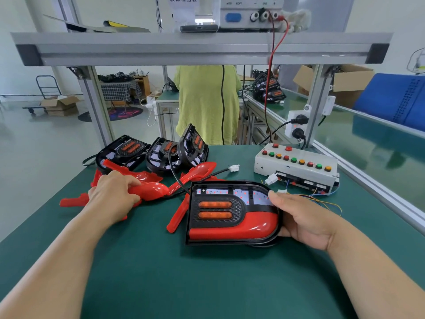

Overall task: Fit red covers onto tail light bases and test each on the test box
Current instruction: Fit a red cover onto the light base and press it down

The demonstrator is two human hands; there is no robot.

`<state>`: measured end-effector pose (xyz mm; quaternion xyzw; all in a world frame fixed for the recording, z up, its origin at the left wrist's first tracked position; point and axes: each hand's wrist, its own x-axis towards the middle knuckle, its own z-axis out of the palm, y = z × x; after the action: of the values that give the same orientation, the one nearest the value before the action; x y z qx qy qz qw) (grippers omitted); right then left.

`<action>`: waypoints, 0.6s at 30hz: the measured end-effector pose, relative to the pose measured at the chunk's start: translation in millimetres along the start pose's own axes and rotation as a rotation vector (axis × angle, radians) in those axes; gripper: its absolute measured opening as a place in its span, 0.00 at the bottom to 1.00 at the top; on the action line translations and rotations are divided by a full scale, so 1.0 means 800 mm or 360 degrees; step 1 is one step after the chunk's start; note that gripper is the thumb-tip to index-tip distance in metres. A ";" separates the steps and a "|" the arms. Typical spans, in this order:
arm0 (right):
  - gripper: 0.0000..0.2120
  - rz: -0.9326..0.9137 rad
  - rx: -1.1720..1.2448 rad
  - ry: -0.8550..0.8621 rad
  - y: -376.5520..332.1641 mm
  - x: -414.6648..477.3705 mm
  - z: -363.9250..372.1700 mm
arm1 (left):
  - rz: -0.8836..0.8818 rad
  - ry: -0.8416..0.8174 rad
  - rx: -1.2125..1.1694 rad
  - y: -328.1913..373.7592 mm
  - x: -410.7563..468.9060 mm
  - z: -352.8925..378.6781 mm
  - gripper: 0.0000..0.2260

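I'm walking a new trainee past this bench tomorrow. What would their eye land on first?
Probably the tail light base at centre, half covered in glossy red, held at its right end by the right hand. Left of it lie the loose red covers, where the left hand grips one red cover. Behind on the right sits the white test box with rows of red, green and amber buttons.
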<state>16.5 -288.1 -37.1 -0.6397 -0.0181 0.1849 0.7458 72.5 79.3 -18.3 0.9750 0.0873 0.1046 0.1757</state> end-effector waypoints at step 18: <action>0.16 -0.0059 0.0097 0.0061 0.007 0.008 -0.001 | 0.0113 0.0278 -0.0786 0.013 -0.006 0.011 0.13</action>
<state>21.3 -286.1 -43.6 -0.6196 -0.0101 0.1590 0.7685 71.1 65.4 -23.6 0.8923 0.0396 0.2125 0.3963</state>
